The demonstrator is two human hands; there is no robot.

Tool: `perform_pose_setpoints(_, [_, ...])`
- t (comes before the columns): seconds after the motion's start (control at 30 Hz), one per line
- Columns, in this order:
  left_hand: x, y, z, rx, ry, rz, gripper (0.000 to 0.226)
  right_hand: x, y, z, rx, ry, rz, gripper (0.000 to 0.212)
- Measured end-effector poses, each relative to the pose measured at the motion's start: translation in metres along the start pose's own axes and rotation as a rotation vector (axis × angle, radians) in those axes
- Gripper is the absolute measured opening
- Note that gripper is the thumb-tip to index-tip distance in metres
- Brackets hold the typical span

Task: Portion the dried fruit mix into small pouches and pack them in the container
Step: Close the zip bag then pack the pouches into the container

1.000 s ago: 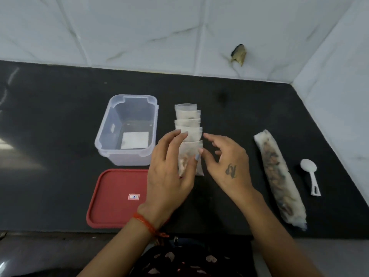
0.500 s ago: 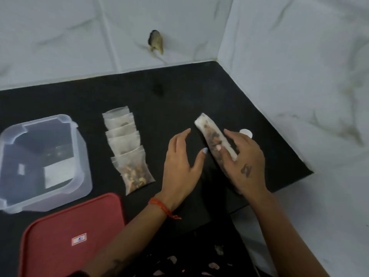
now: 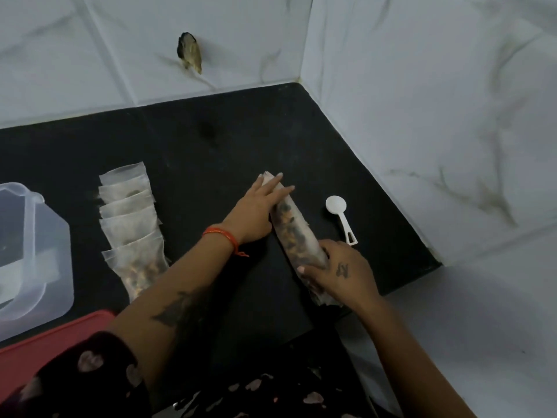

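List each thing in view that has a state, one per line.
Rolled bag of dried fruit mix: lying on the counter, rolled shut, held at both ends.
Left hand: fingers straight, pressing the bag's far end.
Right hand: gripping the bag's near end.
Small pouches: overlapping row, nearest one filled.
Clear container: open.
Red lid: off, flat on the counter.
White scoop: lying unused.

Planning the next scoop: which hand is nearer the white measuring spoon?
Right. The right hand grips the fruit mix bag's near end just below the white measuring spoon; the left hand rests across the bag.
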State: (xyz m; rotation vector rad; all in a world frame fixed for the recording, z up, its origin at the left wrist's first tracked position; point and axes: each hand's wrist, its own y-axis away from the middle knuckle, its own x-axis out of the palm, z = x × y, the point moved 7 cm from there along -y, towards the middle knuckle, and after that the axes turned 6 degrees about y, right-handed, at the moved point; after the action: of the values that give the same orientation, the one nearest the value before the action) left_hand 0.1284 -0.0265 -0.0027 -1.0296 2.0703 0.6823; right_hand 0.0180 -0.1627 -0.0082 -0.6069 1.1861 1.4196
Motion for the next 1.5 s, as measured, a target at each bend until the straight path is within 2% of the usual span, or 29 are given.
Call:
perform_pose_setpoints(0.07, [0.004,-0.003,0.004,0.015,-0.048,0.013,0.078,-0.001,-0.003,0.0,-0.01,-0.025,0.03,0.044])
perform_pose_setpoints(0.4, [-0.012,0.008,0.003,0.125,-0.038,-0.273,0.035,-0.005,-0.007,0.001,-0.038,-0.314,0.08,0.028])
perform_pose_setpoints(0.6, [-0.028,0.029,0.018,0.099,-0.049,-0.305,0.029,-0.014,0.0,0.026,-0.126,-0.565,0.219,0.021])
perform_pose_setpoints(0.73, [-0.055,0.054,0.024,0.091,-0.095,-0.364,0.031,-0.024,0.009,0.057,-0.246,-0.637,0.324,0.02])
perform_pose_setpoints(0.9, [-0.105,0.109,0.029,0.081,-0.116,-0.536,0.027,-0.029,0.021,0.106,-0.38,-0.748,0.425,0.024])
perform_pose_setpoints(1.13, [-0.169,0.191,0.057,-0.022,-0.198,-0.719,0.041,-0.018,0.04,0.197,-0.592,-0.814,0.541,0.028])
perform_pose_setpoints(1.37, [-0.205,0.258,0.105,-0.104,-0.205,-0.871,0.022,0.003,0.053,0.283,-0.746,-0.768,0.565,0.02])
perform_pose_setpoints(1.5, [-0.216,0.279,0.137,-0.189,-0.077,-0.895,0.022,0.018,0.055,0.322,-0.755,-0.77,0.586,0.017])
